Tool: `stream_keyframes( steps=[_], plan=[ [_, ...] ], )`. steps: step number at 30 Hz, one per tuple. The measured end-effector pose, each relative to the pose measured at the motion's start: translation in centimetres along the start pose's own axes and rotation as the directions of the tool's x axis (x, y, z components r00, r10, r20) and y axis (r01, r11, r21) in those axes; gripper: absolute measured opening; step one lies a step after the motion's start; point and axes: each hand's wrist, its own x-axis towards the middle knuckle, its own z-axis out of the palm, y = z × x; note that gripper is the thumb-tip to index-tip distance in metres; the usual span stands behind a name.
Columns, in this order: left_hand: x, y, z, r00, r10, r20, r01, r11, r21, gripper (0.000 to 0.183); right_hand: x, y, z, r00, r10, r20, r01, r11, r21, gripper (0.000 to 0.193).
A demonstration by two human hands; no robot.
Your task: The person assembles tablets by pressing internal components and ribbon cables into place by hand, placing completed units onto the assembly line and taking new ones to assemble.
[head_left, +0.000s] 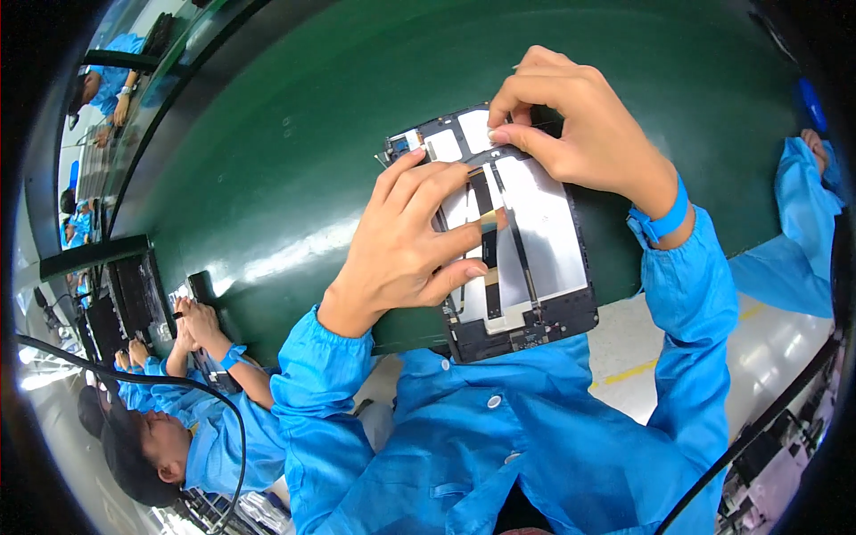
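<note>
An opened tablet [555, 236] lies tilted on the green table in front of me, its inside facing up. Silver panels, black flat cables and a dark frame with small circuit parts show. My left hand [390, 239] rests over its left side, fingers spread and fingertips on the inner parts; nothing is gripped in it. At the tablet's far edge my right hand [580, 120] is closed in a pinch, thumb and index finger together by a white panel [474, 129]. Whatever lies between those fingertips is too small or hidden to make out.
The green table [294, 169] spreads beyond the tablet. At the left a co-worker in a black cap [134, 446] works with both hands near dark devices. Another person's blue sleeve [794, 196] is at the right. A black cable [178, 379] curves across the lower left.
</note>
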Motion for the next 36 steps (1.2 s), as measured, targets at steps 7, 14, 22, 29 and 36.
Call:
stream_keyframes(
  steps=[7,14,22,29,36],
  plan=[
    [0.1,-0.2,0.8,0.988,-0.007,-0.154,0.004,1.000,-0.025,0.032,-0.2,-1.1,-0.8,0.996,0.089,0.025,-0.092,0.986,0.142,0.012],
    [0.3,-0.2,0.8,0.963,-0.002,-0.270,0.000,1.000,-0.010,0.023,-0.3,-0.9,-2.0,0.949,0.201,0.243,-0.240,0.960,0.144,0.014],
    [-0.1,-0.1,0.7,0.964,-0.008,-0.267,0.013,1.000,0.017,0.017,-0.5,-0.1,-1.7,0.908,0.253,0.333,-0.344,0.905,0.252,0.009],
    [0.0,0.0,0.6,0.973,-0.043,-0.225,0.036,0.999,-0.032,0.017,-0.6,0.2,-1.7,0.895,0.266,0.357,-0.382,0.872,0.307,0.010],
    [1.2,1.2,1.9,0.931,-0.274,-0.242,0.239,0.957,-0.167,0.017,-0.5,0.2,-1.7,0.900,0.261,0.349,-0.362,0.893,0.266,0.010]
  ],
)
